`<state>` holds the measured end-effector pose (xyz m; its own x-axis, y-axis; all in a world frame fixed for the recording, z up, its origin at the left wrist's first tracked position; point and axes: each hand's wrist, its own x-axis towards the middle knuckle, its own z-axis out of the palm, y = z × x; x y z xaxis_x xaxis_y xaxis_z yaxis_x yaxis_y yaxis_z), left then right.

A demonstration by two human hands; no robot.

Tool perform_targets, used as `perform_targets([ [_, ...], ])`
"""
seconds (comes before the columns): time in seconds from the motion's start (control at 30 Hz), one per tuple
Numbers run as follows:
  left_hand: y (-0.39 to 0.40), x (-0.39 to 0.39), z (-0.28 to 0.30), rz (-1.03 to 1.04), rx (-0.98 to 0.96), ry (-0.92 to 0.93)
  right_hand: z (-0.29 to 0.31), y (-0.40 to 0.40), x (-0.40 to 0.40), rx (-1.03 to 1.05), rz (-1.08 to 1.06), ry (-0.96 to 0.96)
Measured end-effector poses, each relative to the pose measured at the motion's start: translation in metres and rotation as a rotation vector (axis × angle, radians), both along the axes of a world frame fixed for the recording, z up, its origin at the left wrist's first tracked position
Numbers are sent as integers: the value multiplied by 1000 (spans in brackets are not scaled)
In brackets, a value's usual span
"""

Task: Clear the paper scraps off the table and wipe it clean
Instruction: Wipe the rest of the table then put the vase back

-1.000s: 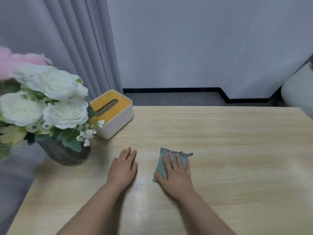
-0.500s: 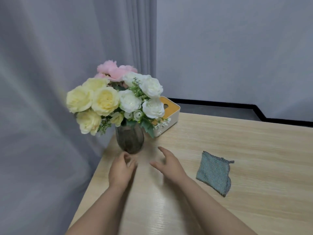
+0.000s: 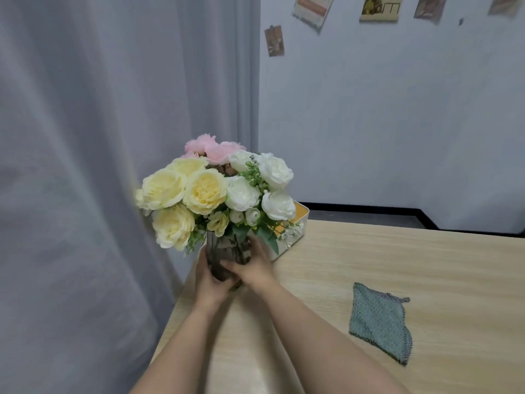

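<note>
A dark glass vase (image 3: 227,251) full of yellow, white and pink flowers (image 3: 216,191) stands at the table's left corner. Both hands wrap around it: my left hand (image 3: 208,282) grips its left side and base, my right hand (image 3: 250,267) grips its right side. A folded grey-green cloth (image 3: 379,318) lies flat on the light wooden table (image 3: 397,257), to the right of my arms, and neither hand touches it. No paper scraps show on the table.
A white tissue box with a yellow top (image 3: 292,231) sits just behind the vase, partly hidden by the flowers. A grey curtain (image 3: 99,166) hangs close to the table's left edge. Small pictures (image 3: 274,41) are pinned on the wall.
My right hand left the cloth and both hands moved left to the vase, now gripping it. The view swung left and upward.
</note>
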<state>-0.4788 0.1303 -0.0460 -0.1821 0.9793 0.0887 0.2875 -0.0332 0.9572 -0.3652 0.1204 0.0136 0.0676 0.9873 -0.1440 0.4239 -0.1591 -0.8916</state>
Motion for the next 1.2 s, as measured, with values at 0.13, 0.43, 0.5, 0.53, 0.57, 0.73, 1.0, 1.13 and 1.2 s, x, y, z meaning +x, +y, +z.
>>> perform_targets([
  [0.13, -2, 7, -4, 16, 39, 20, -8, 1, 1, 34, -29, 32],
  [0.43, -38, 37, 24, -78, 61, 52, 1, -25, 41, 75, -54, 78],
  [0.5, -45, 48, 35, -84, 78, 45, 10, -33, 54, 90, -52, 131],
  [0.53, -50, 55, 42, -87, 90, 33, 16, -38, 62, 103, -52, 149],
  [0.57, -54, 63, 49, -90, 108, 27, 21, -42, 70, 120, -56, 164],
  [0.73, -74, 115, 77, -129, 191, 55, 40, -63, 125, 175, -77, 234],
  [1.0, -95, 247, 64, -192, 183, 55, 44, -101, 256, 193, -189, 202],
  [1.13, -104, 325, 47, -241, 126, 74, 36, -123, 331, 167, -260, 181],
  [1.2, -113, 364, 43, -271, 141, 70, 31, -133, 370, 163, -298, 178],
])
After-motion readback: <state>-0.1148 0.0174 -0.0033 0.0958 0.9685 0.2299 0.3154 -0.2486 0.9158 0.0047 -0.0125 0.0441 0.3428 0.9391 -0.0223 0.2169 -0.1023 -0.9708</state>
